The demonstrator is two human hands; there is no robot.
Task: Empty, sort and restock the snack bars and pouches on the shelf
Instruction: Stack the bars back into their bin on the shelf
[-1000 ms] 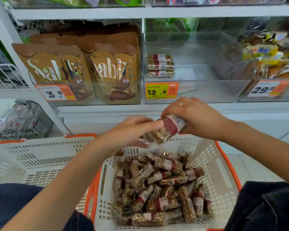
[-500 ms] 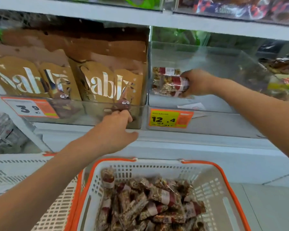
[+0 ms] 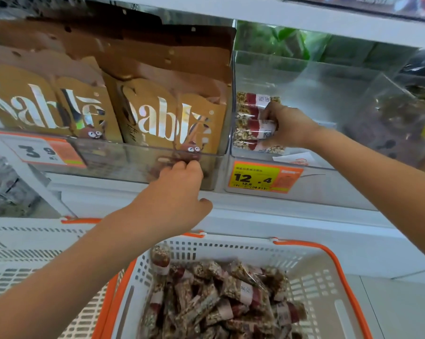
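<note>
Evidently light and crackly, the clear-wrapped, red-banded cereal bar [image 3: 260, 126] is best taken mid-length; the right hand [image 3: 288, 128] has its fingers curled round it, at the stack in the clear plastic shelf bin [image 3: 329, 94]. More bars fill the near white-and-orange slotted basket [image 3: 329, 272]. Left, the left hand's [image 3: 172, 204] fingers curl against the clear pouch bin [image 3: 123, 162] of brown pouches [image 3: 167, 118].
</note>
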